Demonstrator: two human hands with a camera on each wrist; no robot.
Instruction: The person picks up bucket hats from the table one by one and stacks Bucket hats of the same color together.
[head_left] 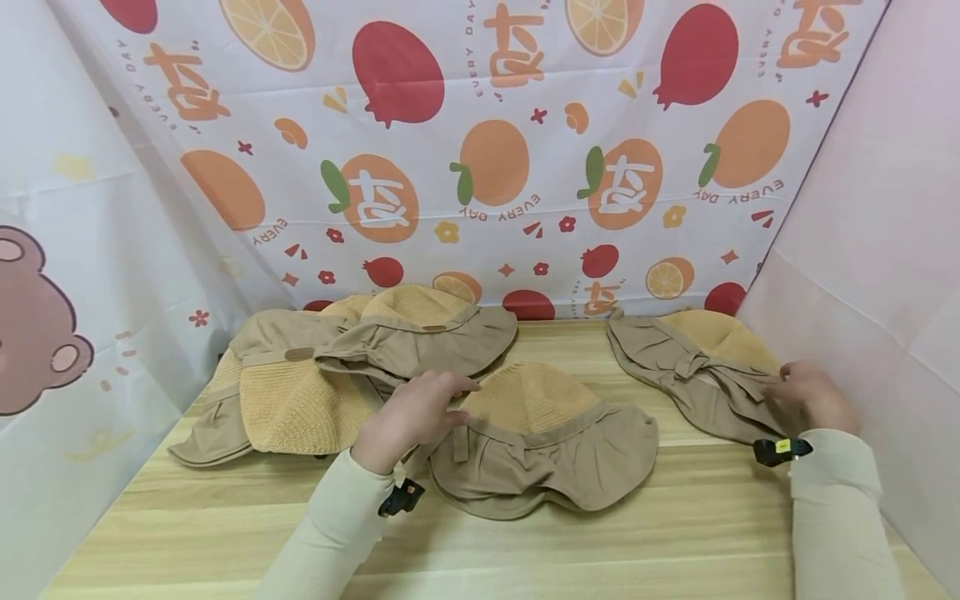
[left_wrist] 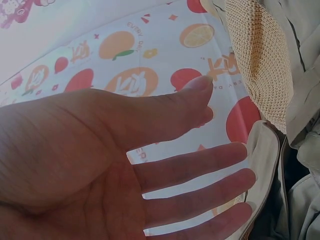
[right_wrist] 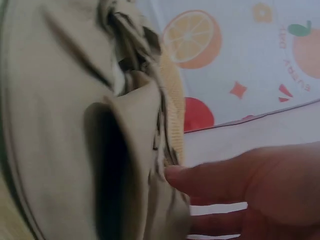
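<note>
Several sun hats with straw crowns and khaki fabric brims lie on the wooden table. My left hand (head_left: 408, 417) is at the left edge of the middle sun hat (head_left: 532, 400), beside its fabric tab. In the left wrist view its fingers (left_wrist: 200, 200) are straight and spread, with nothing between them and the thumb. My right hand (head_left: 817, 400) pinches the right end of the right-hand sun hat (head_left: 720, 342), which has a fabric bow (head_left: 690, 365). The right wrist view shows the thumb in front of the fabric and the fingers partly hidden behind it.
A pile of overlapping sun hats (head_left: 307, 408) lies at the table's left, reaching back to the fruit-print cloth (head_left: 495, 242). White cloth walls (head_left: 885, 275) close off both sides. The bare wooden tabletop (head_left: 585, 558) shows in front.
</note>
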